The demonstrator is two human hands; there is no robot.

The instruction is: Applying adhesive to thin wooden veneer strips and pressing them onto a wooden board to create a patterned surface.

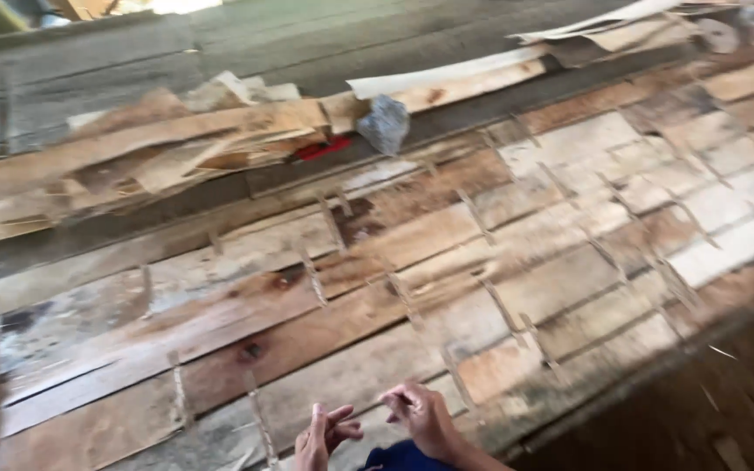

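Note:
Both hands sit at the bottom middle of the blurred head view, above a wide sheet of thin wood veneer pieces (pixel 412 253) joined edge to edge by short tape strips (pixel 480 218). My left hand (pixel 325 432) has its fingers apart and nothing shows in it. Just to its right, my right hand (pixel 422 417) has curled fingers pinched together near the left hand's fingertips; blur hides whether anything thin is between them. A dark blue thing (pixel 403 458) lies just below the hands, partly cut off by the frame edge.
A pile of loose veneer scraps (pixel 133 153) lies along the far left, with a red item (pixel 320 148) and a grey crumpled lump (pixel 384 122) beside it. Pale curled sheets (pixel 482 74) lie at the back right. The bench edge (pixel 656 366) drops to dark floor at lower right.

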